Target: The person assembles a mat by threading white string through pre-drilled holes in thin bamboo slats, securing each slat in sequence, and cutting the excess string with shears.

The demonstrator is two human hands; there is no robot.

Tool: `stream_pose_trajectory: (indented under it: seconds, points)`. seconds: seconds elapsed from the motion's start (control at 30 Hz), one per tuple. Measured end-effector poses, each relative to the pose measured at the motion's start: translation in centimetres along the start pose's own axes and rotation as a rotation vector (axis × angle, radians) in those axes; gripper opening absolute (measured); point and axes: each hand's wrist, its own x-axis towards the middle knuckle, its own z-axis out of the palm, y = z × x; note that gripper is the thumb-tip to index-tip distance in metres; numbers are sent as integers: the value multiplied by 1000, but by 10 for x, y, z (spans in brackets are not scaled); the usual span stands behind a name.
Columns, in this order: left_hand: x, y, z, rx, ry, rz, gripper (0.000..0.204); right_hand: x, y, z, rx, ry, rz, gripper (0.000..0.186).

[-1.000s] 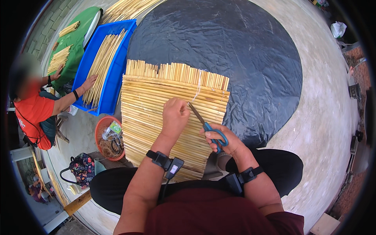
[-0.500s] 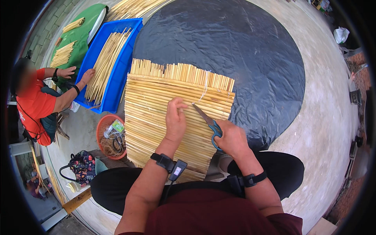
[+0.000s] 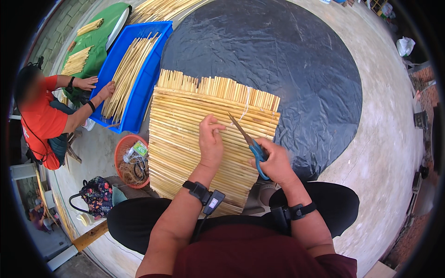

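Observation:
My right hand (image 3: 274,162) is closed around the handles of a pair of scissors (image 3: 245,135) with blue grips. The blades point up and to the left over a mat of straw-coloured reed stalks (image 3: 194,171). Beside the blades, my left hand (image 3: 211,143) hovers over the mat with its fingers pinched together; whatever they hold is too small to make out. A length of white string (image 3: 246,103) trails across the mat's far right part. Shorter stalks set crosswise line the far edge of the mat.
A black plastic sheet (image 3: 315,92) covers the ground beyond. To the left stand a blue crate (image 3: 146,69) of loose stalks, a red basket (image 3: 121,152) with twine, and a flowered bag (image 3: 97,197). A person in an orange-red shirt (image 3: 41,123) reaches into the crate.
The scissors have lifted slightly, and their blade tips have shifted up, nearer the white string. My left hand has stayed almost where it was, drifting a little right.

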Motion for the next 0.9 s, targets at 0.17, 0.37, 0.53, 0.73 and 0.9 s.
stream_pose_trajectory:
  seconds: [0.17,0.37,0.53,0.73,0.9]
  points:
    - [5,6,-8,-35,-18,-2,21,0,-4,-5,557,-52,373,38]
    - [16,33,-1,375,-75,281,7,-5,-3,1,558,-26,462,36]
    - [25,30,-1,372,-134,211,6,-3,-13,4,617,-40,584,38]
    - [22,27,4,-335,-11,-306,4,-8,-3,8,943,30,563,34]
    - [25,34,4,-490,83,-321,13,-6,-2,13,1018,135,570,30]
